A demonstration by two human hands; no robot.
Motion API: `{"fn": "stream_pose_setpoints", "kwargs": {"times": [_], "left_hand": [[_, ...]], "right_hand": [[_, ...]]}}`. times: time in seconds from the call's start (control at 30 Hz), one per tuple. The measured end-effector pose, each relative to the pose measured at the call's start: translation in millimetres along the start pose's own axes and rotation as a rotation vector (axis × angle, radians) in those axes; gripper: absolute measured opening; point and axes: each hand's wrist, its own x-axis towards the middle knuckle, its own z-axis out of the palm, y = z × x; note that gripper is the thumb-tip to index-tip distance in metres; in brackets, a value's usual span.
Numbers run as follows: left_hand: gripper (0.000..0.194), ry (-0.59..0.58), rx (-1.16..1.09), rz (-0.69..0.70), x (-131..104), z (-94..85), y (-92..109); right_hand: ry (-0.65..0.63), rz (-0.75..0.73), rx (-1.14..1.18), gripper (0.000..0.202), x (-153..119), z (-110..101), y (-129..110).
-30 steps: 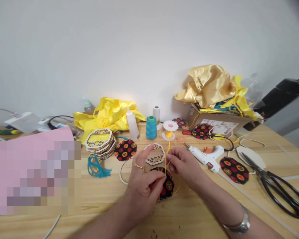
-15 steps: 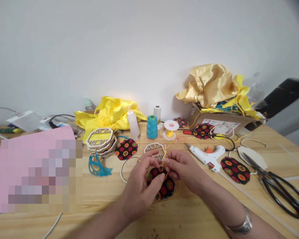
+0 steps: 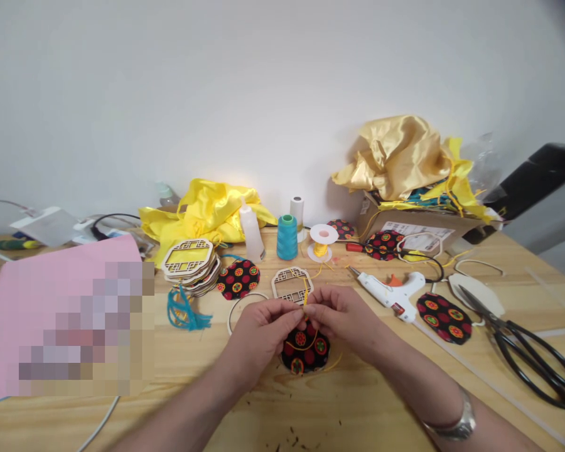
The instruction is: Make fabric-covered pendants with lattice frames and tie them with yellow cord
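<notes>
My left hand (image 3: 266,329) and my right hand (image 3: 341,320) meet above a black patterned fabric piece (image 3: 306,351) with red and orange flowers, which lies on the table. Both pinch a thin yellow cord (image 3: 306,295), fingertips nearly touching. One end of the cord stands up above the fingers, and a loop hangs over the fabric. Just behind the hands lies a wooden lattice frame (image 3: 292,284). A pale ring (image 3: 233,311) is partly covered by my left hand.
A white glue gun (image 3: 395,292), large black-handled scissors (image 3: 518,339) and another patterned piece (image 3: 445,317) lie to the right. Behind stand a blue thread cone (image 3: 287,238), a yellow cord spool (image 3: 321,243) and a bottle (image 3: 252,232). Stacked lattice frames (image 3: 188,260) and a blue tassel (image 3: 188,311) are left.
My left fingers, spread apart earlier, have closed onto the cord beside my right fingertips. More of the fabric piece shows below, with the cord looping across it.
</notes>
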Motion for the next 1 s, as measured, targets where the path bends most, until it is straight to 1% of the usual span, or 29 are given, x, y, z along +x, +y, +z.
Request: {"fn": "stream_pose_setpoints", "kwargs": {"times": [0.13, 0.27, 0.47, 0.53, 0.73, 1.0], "left_hand": [[0.015, -0.077, -0.175, -0.023, 2.6, -0.9, -4.2], [0.016, -0.095, -0.192, -0.054, 4.0, -4.1, -7.6], [0.016, -0.147, -0.305, -0.177, 4.8, -5.9, -5.9], [0.015, -0.153, -0.332, -0.194, 5.2, -6.0, -6.3], [0.013, -0.142, -0.340, -0.163, 6.6, -6.6, -11.0], [0.010, -0.055, -0.225, -0.058, 6.5, -4.2, -8.4]], "right_hand": [[-0.048, 0.043, 0.042, 0.016, -1.3, -1.9, -4.6], [-0.076, 0.084, 0.126, 0.019, -2.9, -3.5, -7.7], [-0.118, 0.127, 0.266, 0.026, -3.9, -4.3, -7.6], [-0.133, 0.137, 0.303, 0.028, -3.6, -4.2, -6.3], [-0.137, 0.113, 0.304, 0.027, -3.4, -2.9, -3.5], [-0.100, 0.063, 0.252, 0.024, -1.9, -0.7, -3.5]]}}
